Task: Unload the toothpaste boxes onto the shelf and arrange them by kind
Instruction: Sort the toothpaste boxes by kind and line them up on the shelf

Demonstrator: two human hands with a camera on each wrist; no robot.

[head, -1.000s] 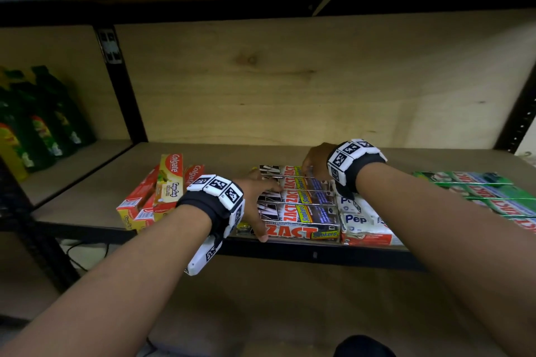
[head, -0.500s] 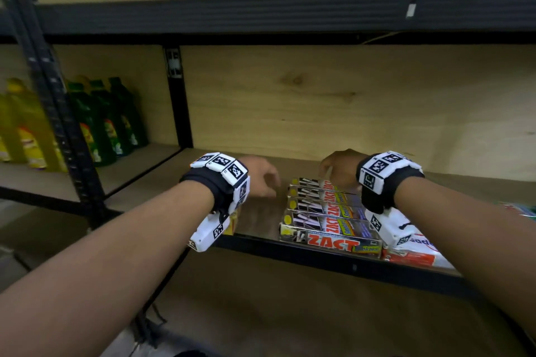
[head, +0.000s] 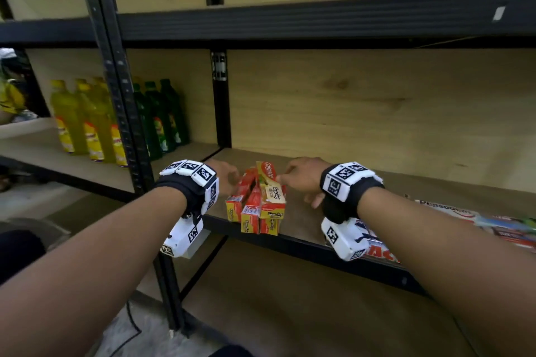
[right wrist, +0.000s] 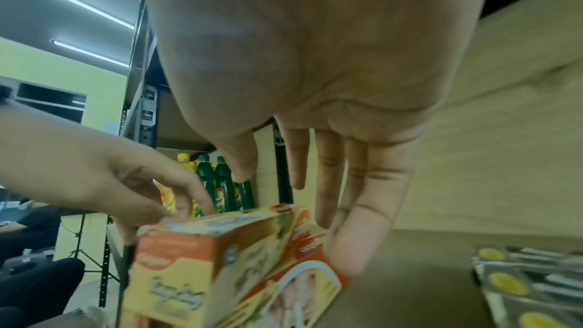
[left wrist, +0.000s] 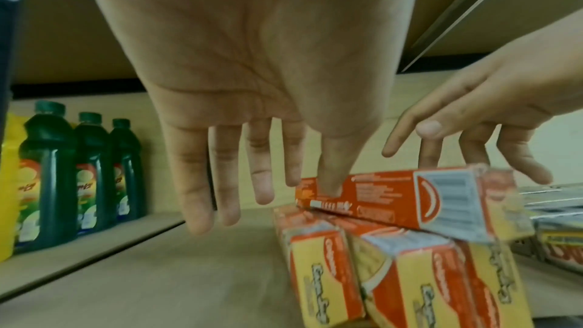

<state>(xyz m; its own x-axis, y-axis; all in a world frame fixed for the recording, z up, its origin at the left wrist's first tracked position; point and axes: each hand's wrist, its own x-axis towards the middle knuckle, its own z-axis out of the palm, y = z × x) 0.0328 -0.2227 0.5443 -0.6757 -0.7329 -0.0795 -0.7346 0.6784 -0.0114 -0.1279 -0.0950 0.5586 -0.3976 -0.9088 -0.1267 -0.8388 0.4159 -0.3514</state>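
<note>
A pile of red-and-yellow Colgate boxes (head: 256, 203) lies at the front of the wooden shelf (head: 301, 220), one box tilted on top (left wrist: 410, 198). My left hand (head: 230, 178) is at the pile's left. Its fingers are straight and its thumb (left wrist: 328, 181) touches the top box. My right hand (head: 295, 180) reaches in from the right with spread, straight fingers (left wrist: 426, 156) resting on the same box (right wrist: 205, 256). Neither hand grips a box. Zact boxes (head: 380, 253) lie under my right wrist, with a Pepsodent box (head: 446, 207) beyond.
Yellow bottles (head: 87, 122) and green bottles (head: 158, 119) stand in the shelf bay to the left, behind a black upright post (head: 121, 113). A black shelf beam (head: 319, 20) runs overhead. Bare shelf board lies behind the Colgate pile.
Both hands have left the Zact stack and moved left to the Colgate pile. The head view has swung left and up with them.
</note>
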